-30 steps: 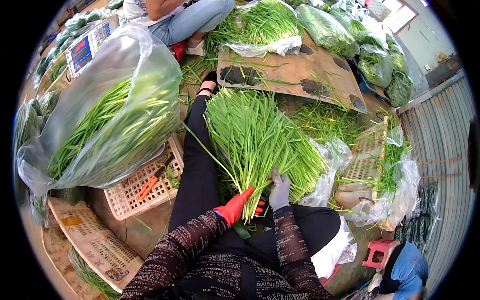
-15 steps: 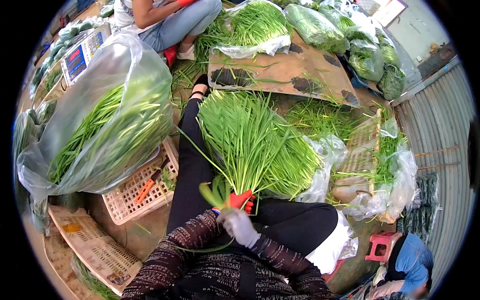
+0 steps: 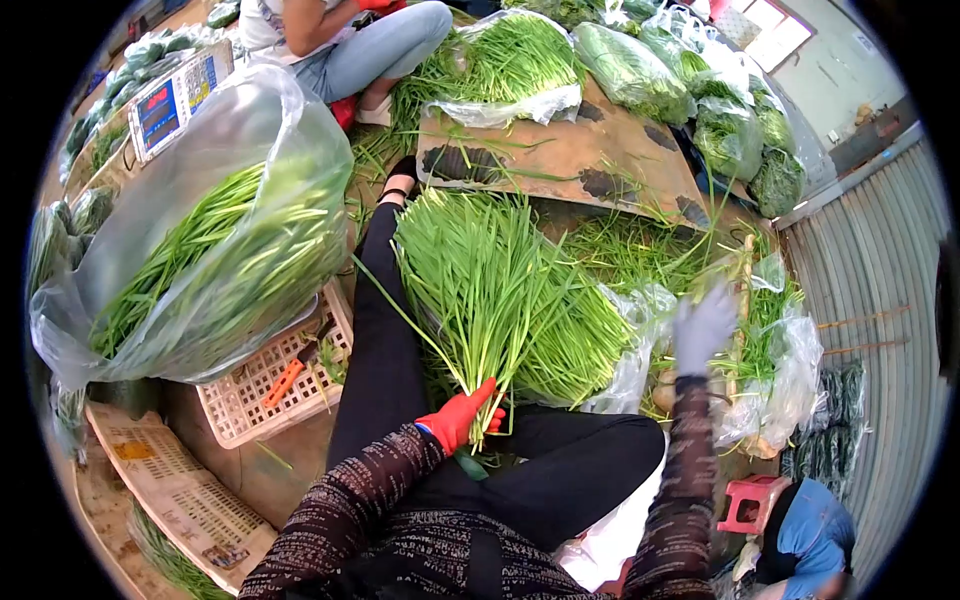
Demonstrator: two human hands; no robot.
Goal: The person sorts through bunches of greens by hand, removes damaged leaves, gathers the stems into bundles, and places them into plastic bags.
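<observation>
My left hand (image 3: pixel 460 416), in a red glove, is closed round the pale stem ends of a bunch of garlic chives (image 3: pixel 480 290). The long green leaves fan out away from me, beside and over a larger pile of chives (image 3: pixel 580 345) lying on clear plastic. My right hand (image 3: pixel 704 328), in a grey glove, is stretched out to the right, blurred by motion. Its fingers look extended and apart, near a light crate (image 3: pixel 745 300) and loose green leaves (image 3: pixel 770 325). A blurred greenish streak shows just beyond its fingertips.
At left, a large clear bag of chives (image 3: pixel 230 250) stands by a white plastic basket (image 3: pixel 235 410) holding an orange-handled knife (image 3: pixel 284 383). A worn board (image 3: pixel 560 160) lies ahead. A seated person (image 3: pixel 370 45) works beyond; another (image 3: pixel 815 540) is at lower right by a red stool (image 3: pixel 752 503).
My right hand has swung from beside my left hand out to the far right. The short leaves that stuck out by my left hand are gone from there. The bunch stays in my left hand.
</observation>
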